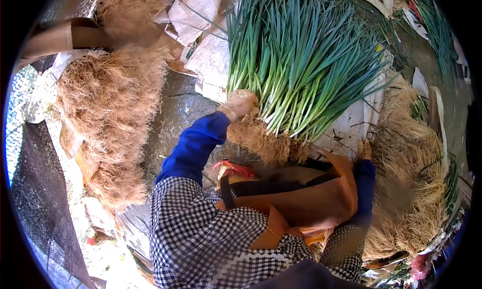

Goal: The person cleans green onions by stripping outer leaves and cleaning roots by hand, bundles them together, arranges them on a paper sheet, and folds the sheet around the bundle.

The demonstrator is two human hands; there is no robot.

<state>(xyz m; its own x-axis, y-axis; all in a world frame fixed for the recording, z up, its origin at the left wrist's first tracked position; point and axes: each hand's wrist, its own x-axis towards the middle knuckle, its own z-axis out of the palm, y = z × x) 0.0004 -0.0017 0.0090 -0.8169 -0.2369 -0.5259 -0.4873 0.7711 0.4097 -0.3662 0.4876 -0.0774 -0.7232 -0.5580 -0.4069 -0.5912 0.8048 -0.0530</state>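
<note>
A wide bundle of green onions (296,63) lies on pale sheets, leaves pointing away and brown roots towards me. My left hand (242,102) has its fingers curled at the white stems on the bundle's left edge; what is inside them is hidden. Lower right, my right hand (365,149) touches the edge of a pale sheet (346,126), beside a mass of roots; its fingers are too small to make out. A brown apron-like cloth (296,198) covers my lap.
Long heaps of rooted bundles stand at the left (110,98) and at the right (406,188). Wet dark ground (175,108) shows between the left heap and the bundle. More green leaves (434,28) lie at the top right. A dark mesh (45,188) hangs at the lower left.
</note>
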